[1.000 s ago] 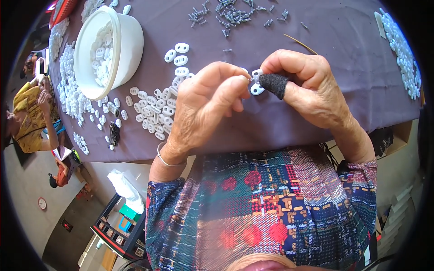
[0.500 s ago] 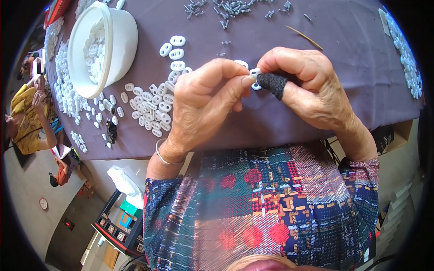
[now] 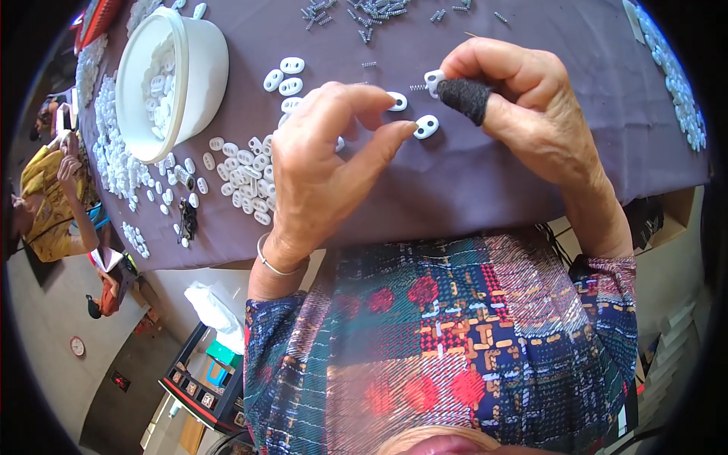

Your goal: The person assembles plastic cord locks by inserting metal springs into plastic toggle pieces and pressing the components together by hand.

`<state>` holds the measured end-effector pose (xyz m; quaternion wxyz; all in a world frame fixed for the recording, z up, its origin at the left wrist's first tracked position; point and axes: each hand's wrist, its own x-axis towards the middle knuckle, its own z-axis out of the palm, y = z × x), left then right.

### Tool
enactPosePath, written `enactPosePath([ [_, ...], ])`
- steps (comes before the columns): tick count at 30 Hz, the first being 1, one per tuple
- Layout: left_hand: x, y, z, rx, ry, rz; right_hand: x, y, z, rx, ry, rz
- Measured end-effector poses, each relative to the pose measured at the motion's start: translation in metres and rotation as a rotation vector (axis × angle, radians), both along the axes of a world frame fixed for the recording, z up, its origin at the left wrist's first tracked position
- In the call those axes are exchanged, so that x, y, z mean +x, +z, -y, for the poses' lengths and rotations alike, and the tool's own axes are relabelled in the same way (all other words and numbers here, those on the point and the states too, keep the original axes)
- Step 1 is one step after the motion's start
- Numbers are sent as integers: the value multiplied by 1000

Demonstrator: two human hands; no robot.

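Nearest the camera, at 6 o'clock, a patterned garment is seen, with a thin bangle worn on the left wrist. Just beyond it, the left hand is held over the counter, which is covered by a purple cloth. Its fingers are parted by a narrow gap and nothing is clamped between them. The thumb tip is touching, or all but touching, a white oval piece at its 3 o'clock. Whether that piece lies on the cloth cannot be told.

At 2 o'clock from the left hand, the right hand is closed on a small white part, which is pinched against a black fingertip cover. A small spring is seen at the part's 9 o'clock, and a second oval piece just past the left forefinger.

Half a second ago the two hands were pressed together around the white parts. Now they are drawn apart, so the pieces are shown separately and the joining appears unfinished or released.

Farther off, a heap of white pieces is spread at 9 o'clock. A white bowl holding more is set at 10 o'clock, and loose metal springs are scattered at 12 o'clock along the far edge.
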<state>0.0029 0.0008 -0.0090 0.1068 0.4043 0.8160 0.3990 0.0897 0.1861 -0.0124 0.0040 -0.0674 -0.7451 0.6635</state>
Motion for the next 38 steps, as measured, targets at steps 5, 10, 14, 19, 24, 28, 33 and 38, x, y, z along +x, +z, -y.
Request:
enactPosePath([
  [5,1,-1,-9,-106,-164,-293,2,-2,-3,30,-46,-4],
  [10,11,-1,-17,-215,-223,-318,3,-3,-3,41,-22,-92],
  [14,14,-2,-15,-123,-243,-298,4,-3,0,-32,-22,-68],
  [19,4,-18,1,-29,-338,-473,4,-4,2,23,-22,-52],
  [24,0,-14,18,-21,-278,-550,1,-1,2,30,1,-49],
  [28,14,-9,26,-112,-40,-497,2,0,3,98,-5,-27],
  [33,24,-9,10,-194,41,-469,5,0,4,53,6,-49],
  [38,27,-9,-2,-136,20,-380,8,1,-1,20,76,-34],
])
